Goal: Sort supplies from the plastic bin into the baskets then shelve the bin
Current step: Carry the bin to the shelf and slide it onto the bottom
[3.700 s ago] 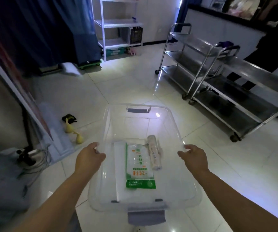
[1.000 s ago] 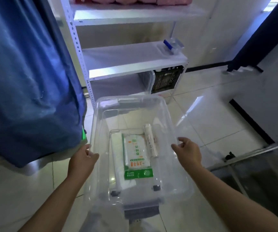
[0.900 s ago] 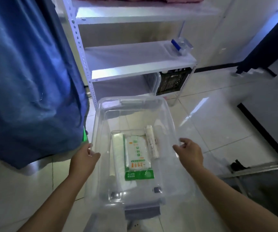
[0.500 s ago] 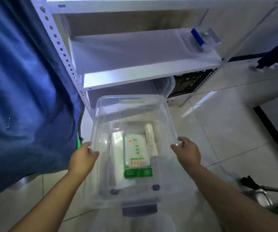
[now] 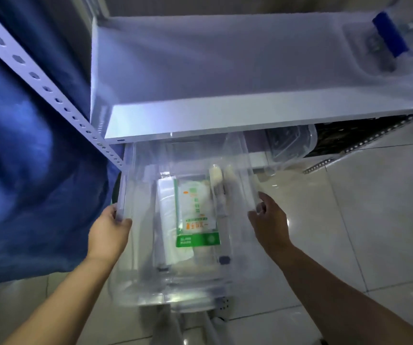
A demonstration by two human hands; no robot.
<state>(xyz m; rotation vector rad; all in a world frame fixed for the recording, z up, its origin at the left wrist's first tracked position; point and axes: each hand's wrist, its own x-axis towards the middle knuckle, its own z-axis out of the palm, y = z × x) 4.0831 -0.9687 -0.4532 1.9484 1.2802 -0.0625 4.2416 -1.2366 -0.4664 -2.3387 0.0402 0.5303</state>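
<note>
Both hands hold one clear plastic bin [image 5: 135, 270] by its long rims: the left hand [image 5: 108, 232] clasps the left rim, the right hand [image 5: 270, 220] the right. Inside lie three things: one green-and-white packet [image 5: 196, 220], one white folded bag [image 5: 166, 220] beneath it, one pale roll [image 5: 216, 180]. The bin's far end sits under the white shelf [image 5: 225, 115], beside another clear bin [image 5: 292, 143].

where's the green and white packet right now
In the head view, the green and white plastic packet lies flat on the floor of the clear plastic bin, centre frame, between a white folded bag on its left and a pale paper roll on its right.
</note>
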